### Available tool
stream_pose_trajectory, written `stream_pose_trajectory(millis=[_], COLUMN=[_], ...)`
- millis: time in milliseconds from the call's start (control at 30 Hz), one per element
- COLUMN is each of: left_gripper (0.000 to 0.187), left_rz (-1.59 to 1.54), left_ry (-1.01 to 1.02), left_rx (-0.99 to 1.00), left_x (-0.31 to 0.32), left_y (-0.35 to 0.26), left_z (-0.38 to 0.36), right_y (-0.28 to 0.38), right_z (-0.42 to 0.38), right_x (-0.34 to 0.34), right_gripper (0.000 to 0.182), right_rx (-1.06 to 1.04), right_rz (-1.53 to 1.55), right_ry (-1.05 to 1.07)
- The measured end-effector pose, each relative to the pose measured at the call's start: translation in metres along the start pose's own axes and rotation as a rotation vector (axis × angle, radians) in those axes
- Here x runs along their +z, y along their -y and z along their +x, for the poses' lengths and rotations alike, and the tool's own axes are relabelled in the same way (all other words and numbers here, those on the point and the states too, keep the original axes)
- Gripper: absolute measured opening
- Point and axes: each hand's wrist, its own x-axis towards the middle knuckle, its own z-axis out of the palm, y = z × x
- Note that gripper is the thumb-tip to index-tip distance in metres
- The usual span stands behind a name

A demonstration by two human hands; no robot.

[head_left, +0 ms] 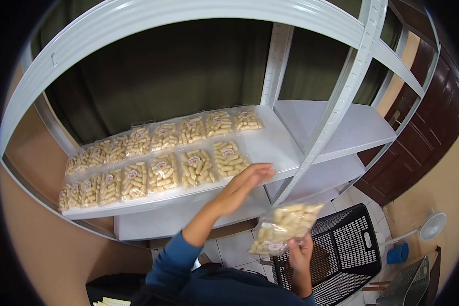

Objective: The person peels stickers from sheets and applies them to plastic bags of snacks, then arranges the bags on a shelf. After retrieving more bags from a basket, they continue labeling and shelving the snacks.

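My left hand reaches over the front edge of the white shelf, fingers stretched out and nothing in them. Close to its fingertips lies a clear bag of pale, finger-shaped snacks, the rightmost of the front row. My right hand grips a similar snack bag by its lower edge, below the shelf and over the basket. A round label shows near the bottom of this bag, and its contents look slightly blurred. Two rows of such labelled bags lie along the shelf.
A black perforated basket stands below on the tiled floor. The metal shelf post rises right of my left hand. Further right are a second shelf unit, a brown door, a blue bucket and a white fan.
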Motion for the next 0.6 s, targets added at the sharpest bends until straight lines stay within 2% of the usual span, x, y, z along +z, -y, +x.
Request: stream_pose_trajectory(millis=[33, 167, 233, 300, 433, 500, 533, 600], left_gripper=[0.056, 0.048, 0.046, 0.042, 0.028, 0.027, 0.026, 0.027], left_rz=[-0.487, -0.406, -0.395, -0.37, -0.324, 0.005, 0.053, 0.1], left_ry=[-0.045, 0.003, -0.152, -0.203, -0.342, -0.216, -0.118, -0.025], left_rx=[-0.044, 0.023, -0.207, -0.2, -0.16, -0.142, -0.206, -0.189], left_x=[0.005, 0.033, 0.038, 0.033, 0.022, 0.01, 0.006, 0.005], left_y=[0.001, 0.0, 0.001, -0.001, -0.007, -0.006, -0.016, -0.019], left_z=[-0.014, -0.053, -0.062, -0.067, -0.077, -0.088, -0.092, -0.097], right_y=[0.002, 0.018, 0.015, 0.01, 0.007, 0.023, 0.038, 0.068], right_z=[0.008, 0.03, 0.036, 0.039, 0.053, 0.073, 0.082, 0.102], right_x=[0.002, 0.022, 0.046, 0.055, 0.062, 0.058, 0.059, 0.059], right_gripper=[0.033, 0.034, 0.034, 0.035, 0.043, 0.046, 0.046, 0.044], right_rx=[-0.059, 0.051, -0.015, 0.032, -0.077, -0.258, -0.255, 0.085], right_rz=[0.011, -0.021, -0.079, -0.033, -0.22, -0.137, -0.138, 0.07], right_ry=[-0.037, 0.046, 0.107, 0.121, 0.22, 0.203, 0.197, 0.5])
